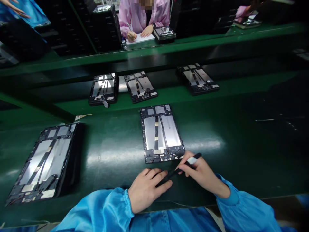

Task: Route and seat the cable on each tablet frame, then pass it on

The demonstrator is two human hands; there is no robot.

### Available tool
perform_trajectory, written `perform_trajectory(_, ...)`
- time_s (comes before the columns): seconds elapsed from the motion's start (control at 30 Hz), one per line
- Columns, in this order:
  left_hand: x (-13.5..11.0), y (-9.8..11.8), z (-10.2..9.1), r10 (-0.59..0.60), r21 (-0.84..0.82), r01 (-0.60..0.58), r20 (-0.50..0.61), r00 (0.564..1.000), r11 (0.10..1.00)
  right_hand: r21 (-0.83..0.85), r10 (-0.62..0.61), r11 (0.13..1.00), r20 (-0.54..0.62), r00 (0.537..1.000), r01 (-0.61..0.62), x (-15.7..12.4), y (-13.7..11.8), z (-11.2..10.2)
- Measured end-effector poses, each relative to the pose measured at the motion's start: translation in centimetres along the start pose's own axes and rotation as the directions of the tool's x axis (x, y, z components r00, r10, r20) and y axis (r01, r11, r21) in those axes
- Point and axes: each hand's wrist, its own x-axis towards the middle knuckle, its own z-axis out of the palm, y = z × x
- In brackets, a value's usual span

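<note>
My right hand [196, 170] is closed around a slim black pen-like tool [198, 156] with a white patch. Its pointed end angles down and left toward a small dark piece [172, 175] on the table, too dim to identify. My left hand [150, 188] lies palm down beside that piece, fingers stretched out and apart. Whether its fingertips touch the piece, I cannot tell. Just beyond both hands lies an opened tablet [173, 132], its silver battery and dark ribbon cable exposed. My right fingers are at its near right corner.
At left, a thick stack has an opened tablet [33, 164] on top. Along the back lie more opened tablets [103, 87] [141, 86] [198, 78]. Beyond the green ledge [106, 58], a person in pink [145, 19] writes on paper. Dark stacks [106, 29] stand nearby.
</note>
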Motion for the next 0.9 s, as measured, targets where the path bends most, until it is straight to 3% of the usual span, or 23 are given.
perform_trajectory(0.1,-0.4,-0.6,-0.8,0.007,-0.019,-0.008,-0.073,0.997,1.000,0.107,0.023,0.994,-0.053,0.998,-0.017,1.6,-1.4,-0.1)
perform_trajectory(0.23,-1.5,-2.5,-2.1,-0.078,-0.016,0.076,-0.213,0.974,0.997,0.168,0.119,0.977,0.085,0.989,-0.132,4.9,-3.0,1.3)
perform_trajectory(0.37,-2.1,-4.1,-2.3,-0.165,-0.018,0.166,-0.262,0.951,0.986,0.145,0.228,0.955,0.187,0.956,-0.257,7.1,-3.1,3.0)
perform_trajectory(0.9,-2.1,-4.3,-1.5,-0.186,-0.009,0.192,-0.309,0.933,0.981,0.100,0.273,0.950,0.194,0.942,-0.296,7.9,-3.2,3.4)
